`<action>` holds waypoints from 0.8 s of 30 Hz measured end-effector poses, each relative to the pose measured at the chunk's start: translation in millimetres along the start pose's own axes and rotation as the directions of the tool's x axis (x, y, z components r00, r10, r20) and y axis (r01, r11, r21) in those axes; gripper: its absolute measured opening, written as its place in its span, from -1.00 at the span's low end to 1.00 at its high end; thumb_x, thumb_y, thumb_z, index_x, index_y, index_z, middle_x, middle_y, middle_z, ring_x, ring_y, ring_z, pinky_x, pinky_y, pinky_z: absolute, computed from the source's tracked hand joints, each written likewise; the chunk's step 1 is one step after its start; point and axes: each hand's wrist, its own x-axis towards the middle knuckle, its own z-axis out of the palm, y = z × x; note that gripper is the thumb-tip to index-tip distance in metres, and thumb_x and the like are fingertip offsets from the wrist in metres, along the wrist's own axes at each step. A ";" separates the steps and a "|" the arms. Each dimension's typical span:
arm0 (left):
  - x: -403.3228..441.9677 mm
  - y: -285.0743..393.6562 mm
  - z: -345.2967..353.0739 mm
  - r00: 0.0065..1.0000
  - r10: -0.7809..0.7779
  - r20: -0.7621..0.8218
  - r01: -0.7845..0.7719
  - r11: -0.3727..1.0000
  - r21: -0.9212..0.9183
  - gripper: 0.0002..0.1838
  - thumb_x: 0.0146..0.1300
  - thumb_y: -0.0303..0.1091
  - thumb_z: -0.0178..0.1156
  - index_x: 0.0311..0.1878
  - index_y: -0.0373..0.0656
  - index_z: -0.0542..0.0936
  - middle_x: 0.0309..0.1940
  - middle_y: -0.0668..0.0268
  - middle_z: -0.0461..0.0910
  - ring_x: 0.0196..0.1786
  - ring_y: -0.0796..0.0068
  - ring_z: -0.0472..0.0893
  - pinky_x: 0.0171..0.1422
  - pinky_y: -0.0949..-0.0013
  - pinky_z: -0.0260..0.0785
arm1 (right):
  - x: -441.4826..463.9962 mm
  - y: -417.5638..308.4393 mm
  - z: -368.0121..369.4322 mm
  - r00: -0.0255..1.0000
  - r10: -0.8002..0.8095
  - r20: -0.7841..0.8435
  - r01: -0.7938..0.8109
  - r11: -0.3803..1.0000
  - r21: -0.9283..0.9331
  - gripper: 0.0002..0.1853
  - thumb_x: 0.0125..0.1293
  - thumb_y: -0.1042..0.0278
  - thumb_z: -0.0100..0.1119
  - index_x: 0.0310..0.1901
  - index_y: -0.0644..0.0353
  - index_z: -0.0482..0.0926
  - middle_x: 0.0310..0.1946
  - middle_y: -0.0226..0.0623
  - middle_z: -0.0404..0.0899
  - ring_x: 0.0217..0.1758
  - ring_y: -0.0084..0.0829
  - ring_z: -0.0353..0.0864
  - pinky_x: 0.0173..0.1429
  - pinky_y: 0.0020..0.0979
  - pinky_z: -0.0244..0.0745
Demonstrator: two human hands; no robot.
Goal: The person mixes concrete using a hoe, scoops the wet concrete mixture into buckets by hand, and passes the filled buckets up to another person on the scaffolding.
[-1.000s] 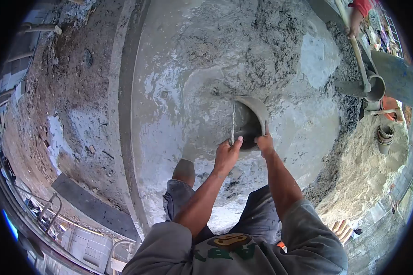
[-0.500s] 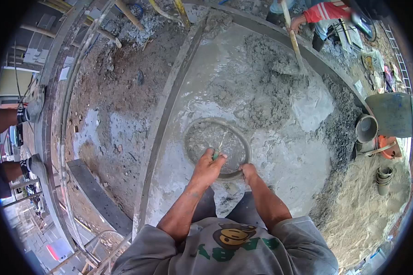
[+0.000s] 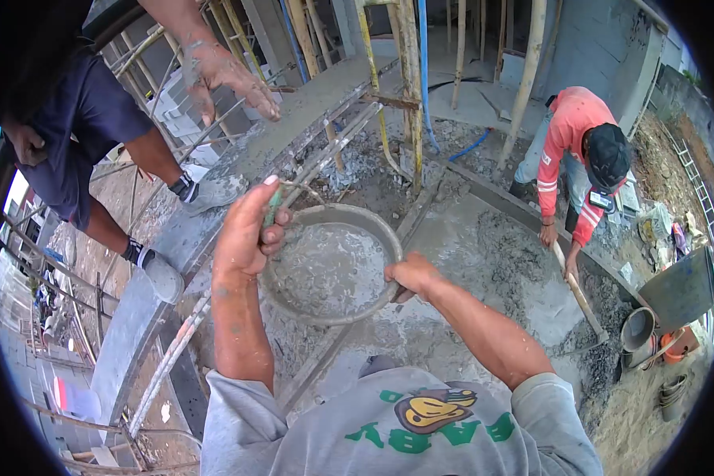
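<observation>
A round grey bucket (image 3: pixel 389 246) filled with wet concrete (image 3: pixel 329 270) is held up in front of me, above the wet floor. My left hand (image 3: pixel 250 226) is closed on its thin handle, around a green grip (image 3: pixel 274 205), at the bucket's left side. On the right side, my right hand (image 3: pixel 414 275) grips the rim, fingers curled beneath it. Another person's open, mud-smeared hand (image 3: pixel 226 79) reaches out above the bucket's far left side, apart from it.
That person's shoes (image 3: pixel 214 190) stand on a raised concrete ledge (image 3: pixel 155 246) at left. A co-worker in red (image 3: pixel 575 131) bends over a long-handled tool (image 3: pixel 583 305) in wet concrete. Yellow and bamboo poles (image 3: pixel 408 95) rise behind. Buckets (image 3: pixel 637 329) and sand lie at right.
The bucket has risen from the wet concrete and moved left, carried by both my hands. My view has tilted up, and the other person's reaching hand has come into sight.
</observation>
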 end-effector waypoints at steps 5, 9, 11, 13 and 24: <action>2.9 83.6 -32.2 0.974 0.195 -0.115 -0.150 0.936 0.319 -0.63 0.22 0.17 0.08 -0.30 0.06 0.42 -0.62 0.49 0.35 -0.78 0.85 0.13 -0.77 0.72 -0.18 | 8.7 -92.1 40.6 0.981 -0.137 0.134 0.157 0.976 -0.150 -0.66 -0.01 0.39 0.15 -0.20 0.45 0.58 -0.24 0.01 0.62 -0.43 -0.09 0.67 -0.44 -0.26 0.63; 25.8 115.4 -93.9 0.932 0.268 -0.243 -0.182 0.928 0.324 -0.60 0.20 0.15 0.14 -0.18 0.02 0.52 -0.64 0.57 0.33 -0.77 0.91 0.12 -0.76 0.75 -0.20 | 11.0 -130.4 75.2 0.939 -0.294 0.177 0.330 0.914 -0.234 -0.73 0.10 0.45 -0.01 -0.26 0.46 0.59 -0.33 0.02 0.64 -0.44 -0.15 0.69 -0.33 -0.22 0.63; 53.1 131.7 -145.3 0.898 0.342 -0.278 -0.235 0.905 0.356 -0.66 0.28 0.03 0.09 -0.02 0.05 0.52 -0.62 0.61 0.32 -0.76 0.91 0.07 -0.74 0.76 -0.21 | -0.2 -148.7 79.5 0.932 -0.304 0.200 0.349 0.901 -0.257 -0.72 0.08 0.46 0.00 -0.25 0.48 0.57 -0.31 0.03 0.63 -0.43 -0.11 0.68 -0.33 -0.26 0.63; 51.2 144.8 -148.5 0.845 0.453 -0.283 -0.328 0.859 0.394 -0.53 0.35 -0.19 -0.05 0.33 0.09 0.30 -0.16 0.40 0.49 -0.64 0.97 0.07 -0.64 0.84 -0.22 | 21.8 -160.0 98.0 0.888 -0.388 0.247 0.449 0.847 -0.285 -0.69 0.09 0.40 0.01 -0.21 0.48 0.55 -0.27 0.04 0.61 -0.40 -0.10 0.68 -0.27 -0.28 0.63; 3.9 134.6 -46.2 -0.049 0.932 -0.360 -0.676 0.235 0.698 -0.62 0.25 -0.08 0.04 -0.06 -0.20 0.49 -0.24 0.16 0.54 -0.19 0.31 0.52 -0.01 0.15 0.29 | 73.7 103.5 -38.6 0.878 -0.457 -0.140 0.396 0.859 -0.324 -0.36 0.23 -0.10 0.00 0.20 0.24 0.33 0.04 0.13 0.46 0.12 0.03 0.44 0.20 -0.14 0.33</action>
